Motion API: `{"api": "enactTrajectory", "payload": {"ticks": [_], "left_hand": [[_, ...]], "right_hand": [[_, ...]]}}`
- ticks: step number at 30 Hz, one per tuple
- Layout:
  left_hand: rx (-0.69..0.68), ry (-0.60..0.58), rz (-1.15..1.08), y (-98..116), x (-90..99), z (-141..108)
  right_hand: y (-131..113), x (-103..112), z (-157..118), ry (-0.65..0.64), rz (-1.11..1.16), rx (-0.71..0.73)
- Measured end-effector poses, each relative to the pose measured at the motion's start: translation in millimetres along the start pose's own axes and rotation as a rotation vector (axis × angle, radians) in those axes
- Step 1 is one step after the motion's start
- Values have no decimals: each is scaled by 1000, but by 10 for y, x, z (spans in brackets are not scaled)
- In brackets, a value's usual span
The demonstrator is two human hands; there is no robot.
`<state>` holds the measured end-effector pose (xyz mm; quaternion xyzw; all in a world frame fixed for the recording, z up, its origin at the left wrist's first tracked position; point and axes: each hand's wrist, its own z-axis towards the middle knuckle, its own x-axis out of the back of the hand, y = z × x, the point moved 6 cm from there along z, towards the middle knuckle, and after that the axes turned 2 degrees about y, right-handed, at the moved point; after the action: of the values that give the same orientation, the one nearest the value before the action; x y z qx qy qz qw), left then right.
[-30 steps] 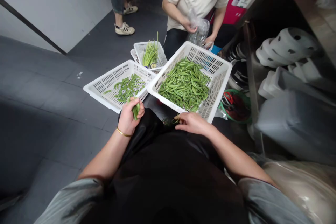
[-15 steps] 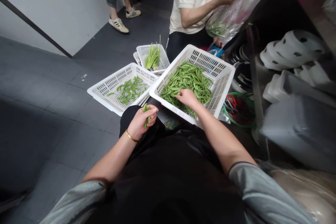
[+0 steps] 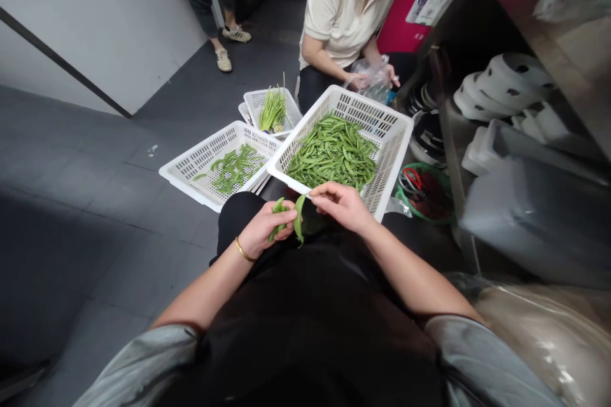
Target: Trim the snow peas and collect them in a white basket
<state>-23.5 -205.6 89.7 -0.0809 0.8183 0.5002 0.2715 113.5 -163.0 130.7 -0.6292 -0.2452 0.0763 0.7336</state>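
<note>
Left hand [image 3: 263,229]: clamped on a small bunch of pods [image 3: 277,208], fingers curled around it. A single green pod [image 3: 298,222] is also held at the left fingertips, hanging roughly upright, lower tip free. Right hand [image 3: 344,208]: thumb and index drawn together on that pod's upper end, so it is shared by both hands. A gold bracelet [image 3: 244,250] is worn on the left wrist. Both hands are held above the lap, in front of a black apron [image 3: 310,337].

Just beyond the right hand: large white basket [image 3: 400,149], perforated walls, with a big pod pile [image 3: 334,152] heaped in it. To its left, a second white basket [image 3: 188,172], overlapped by the large one in view; a thin scatter of pods [image 3: 236,168] is spread on its floor. Behind both, a small white basket [image 3: 252,98] is seen with green stems [image 3: 273,108] laid in it.

Further out: a clear plastic bag [image 3: 375,79] is handled by a seated co-worker [image 3: 329,9] in a cream shirt. Right side: a round green basket [image 3: 429,211], then white containers [image 3: 506,86] and a grey bin [image 3: 539,222]; edges blurred.
</note>
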Motion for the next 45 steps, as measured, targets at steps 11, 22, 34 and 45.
{"api": "enactTrajectory", "payload": {"ticks": [11,22,34,45], "left_hand": [[226,-111,-132,-187,-78,-56],[-337,415,-98,265,399,-48],[-325,362,112,0,276,-78],[-382,-230,1144,351,-162,-166]], "right_hand": [[-369,-176,-38,-89,-719,462],[-342,258,-136,-66,-622,263],[-137,-214,13,4,-403,283],[-236,-286,-204,-275,-759,555]]}}
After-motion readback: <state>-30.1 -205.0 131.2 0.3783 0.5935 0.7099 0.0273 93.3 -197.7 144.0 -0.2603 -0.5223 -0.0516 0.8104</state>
